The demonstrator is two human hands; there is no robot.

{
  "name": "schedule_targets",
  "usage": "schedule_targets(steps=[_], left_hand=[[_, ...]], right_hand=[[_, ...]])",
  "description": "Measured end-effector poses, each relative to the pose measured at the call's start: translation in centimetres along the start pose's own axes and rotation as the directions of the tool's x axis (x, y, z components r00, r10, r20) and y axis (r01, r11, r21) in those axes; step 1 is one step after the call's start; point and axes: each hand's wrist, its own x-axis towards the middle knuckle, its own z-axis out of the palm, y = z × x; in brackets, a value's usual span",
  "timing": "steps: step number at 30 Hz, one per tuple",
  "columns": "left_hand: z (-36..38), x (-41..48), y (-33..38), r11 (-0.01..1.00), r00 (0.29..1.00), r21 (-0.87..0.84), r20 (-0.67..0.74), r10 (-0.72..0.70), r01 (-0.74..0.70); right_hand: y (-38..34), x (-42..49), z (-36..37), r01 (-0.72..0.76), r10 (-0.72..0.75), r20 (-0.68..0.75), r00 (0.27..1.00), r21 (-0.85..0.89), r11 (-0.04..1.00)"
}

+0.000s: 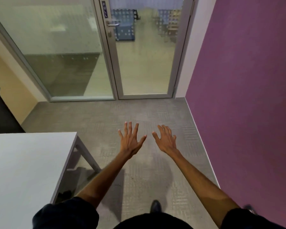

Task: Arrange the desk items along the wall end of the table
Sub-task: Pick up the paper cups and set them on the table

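Both arms reach forward over the grey carpet. My left hand (130, 139) has its fingers spread straight and holds nothing. My right hand (165, 139) is beside it, fingers relaxed and slightly bent, also holding nothing. A white table (23, 171) fills the lower left; the part of its top that shows is bare. No desk items appear in view. Both hands are to the right of the table, off its edge.
A purple wall (246, 96) runs along the right. Ahead stands a glass door (144, 55) with a glass partition (56, 47) to its left. A dark chair (0, 111) sits at the far left behind the table. My shoe (155, 206) shows on the carpet.
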Motion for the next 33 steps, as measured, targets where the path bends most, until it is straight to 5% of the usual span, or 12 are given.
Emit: schedule_targets(steps=[14, 33], left_hand=[[-2.7, 15.3, -4.1, 0.963, 0.963, -0.014, 0.000, -0.271, 0.271], [-9.4, 38.7, -23.9, 0.853, 0.849, -0.118, -0.096, -0.519, 0.508]], right_hand=[[-6.2, 19.5, -1.3, 0.217, -0.214, 0.124, 0.969, -0.013, 0.976], [-27.5, 47.4, 6.3, 0.401, -0.400, 0.254, 0.881, 0.052, 0.915]])
